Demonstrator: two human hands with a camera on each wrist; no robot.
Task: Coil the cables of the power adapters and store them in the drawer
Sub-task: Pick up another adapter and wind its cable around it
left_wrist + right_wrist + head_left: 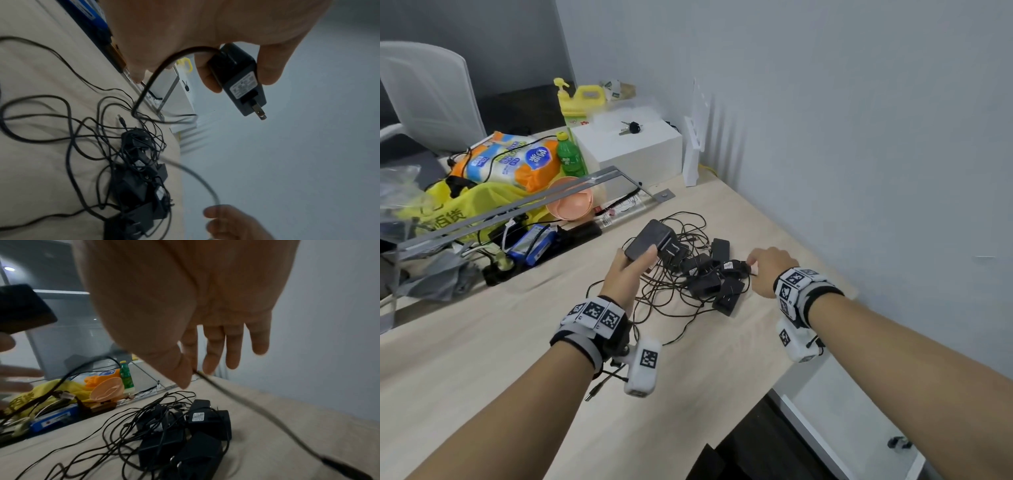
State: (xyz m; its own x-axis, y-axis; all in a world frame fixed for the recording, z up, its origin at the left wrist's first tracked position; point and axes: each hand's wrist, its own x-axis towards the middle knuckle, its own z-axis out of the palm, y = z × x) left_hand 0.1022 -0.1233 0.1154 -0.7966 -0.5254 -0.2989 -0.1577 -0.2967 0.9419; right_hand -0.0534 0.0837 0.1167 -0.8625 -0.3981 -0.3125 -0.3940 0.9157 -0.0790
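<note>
My left hand point(635, 265) grips a black power adapter point(650, 240) and holds it raised above the desk, prongs pointing right. In the left wrist view the adapter point(238, 78) sits between thumb and fingers, and its cable point(152, 76) trails down to the desk. My right hand point(753, 263) pinches a thin black cable point(246, 405) between thumb and index finger, the other fingers straight. Between the hands lies a tangled pile of several black adapters point(709, 277) and their cables on the pale wooden desk point(482, 359).
A white box point(633, 150) with keys on it stands at the back. A green bottle point(570, 157), tissue pack point(517, 164), yellow bag point(448, 209), pink bowl point(571, 202) and metal frame point(517, 202) crowd the left. The wall runs along the right. A white cabinet point(842, 421) sits below the desk edge.
</note>
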